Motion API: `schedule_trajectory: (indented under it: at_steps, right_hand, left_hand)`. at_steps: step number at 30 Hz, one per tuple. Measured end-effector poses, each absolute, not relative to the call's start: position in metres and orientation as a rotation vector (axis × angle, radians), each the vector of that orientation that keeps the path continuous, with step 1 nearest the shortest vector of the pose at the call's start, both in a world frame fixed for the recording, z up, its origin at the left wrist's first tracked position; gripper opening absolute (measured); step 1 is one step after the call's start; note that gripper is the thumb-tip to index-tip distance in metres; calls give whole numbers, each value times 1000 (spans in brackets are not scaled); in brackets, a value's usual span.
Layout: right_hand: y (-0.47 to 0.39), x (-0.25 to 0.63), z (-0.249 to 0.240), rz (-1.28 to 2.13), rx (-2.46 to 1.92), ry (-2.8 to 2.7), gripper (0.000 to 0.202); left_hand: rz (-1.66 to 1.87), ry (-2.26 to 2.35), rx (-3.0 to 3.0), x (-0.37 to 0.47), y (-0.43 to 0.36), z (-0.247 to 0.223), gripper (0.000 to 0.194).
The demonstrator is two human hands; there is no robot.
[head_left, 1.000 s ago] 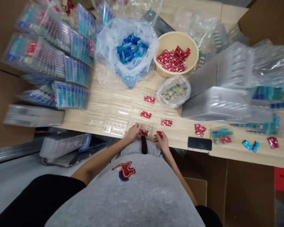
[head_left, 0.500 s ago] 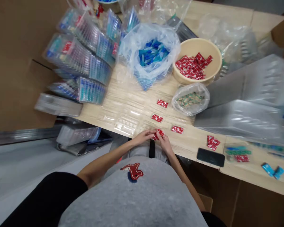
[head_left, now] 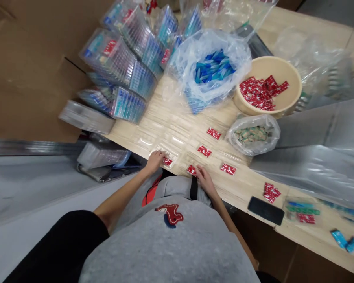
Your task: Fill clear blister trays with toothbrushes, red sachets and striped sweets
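My left hand (head_left: 155,160) is at the table's front edge, its fingers curled at a small red patterned packet (head_left: 167,161) in a clear plastic tray. To its right, my right hand (head_left: 205,179) has its fingertips closed on the edge of another red packet (head_left: 191,169), also low over the trays. Single red packets lie beyond and to the right: a middle one (head_left: 204,151), a farther one (head_left: 214,133) and a right one (head_left: 228,169). Clear moulded trays (head_left: 177,142) spread over the tabletop ahead of my hands. My fingertips partly cover both packets I touch.
A plastic bag of blue pieces (head_left: 214,68), a cream bowl (head_left: 296,84) of red packets and a small bag (head_left: 253,135) of greenish pieces stand ahead. Filled clear packs (head_left: 118,67) are stacked left. A phone (head_left: 265,210) lies right, beside stacked clear trays (head_left: 315,165).
My hands have moved apart from their joined position over the red packets. The left went leftward to a tray with one packet; the right stays by the other. The view has shifted slightly.
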State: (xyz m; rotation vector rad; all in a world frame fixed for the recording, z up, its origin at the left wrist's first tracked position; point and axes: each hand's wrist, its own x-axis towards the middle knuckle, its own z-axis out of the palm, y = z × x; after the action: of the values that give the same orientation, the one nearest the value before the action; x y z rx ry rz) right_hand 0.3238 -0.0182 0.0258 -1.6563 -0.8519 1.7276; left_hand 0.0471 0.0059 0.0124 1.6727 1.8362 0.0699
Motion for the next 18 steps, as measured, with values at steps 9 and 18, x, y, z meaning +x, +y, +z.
schedule_trajectory:
  at_steps: [9, 18]
  right_hand:
    - [-35, 360, 22, 1490, -1725, -490, 44]
    - [-99, 399, 11, 1465, -1687, -34, 52]
  left_hand:
    - [233, 1832, 1915, 92, 30, 17, 13]
    - [552, 1302, 2038, 287, 262, 62, 17]
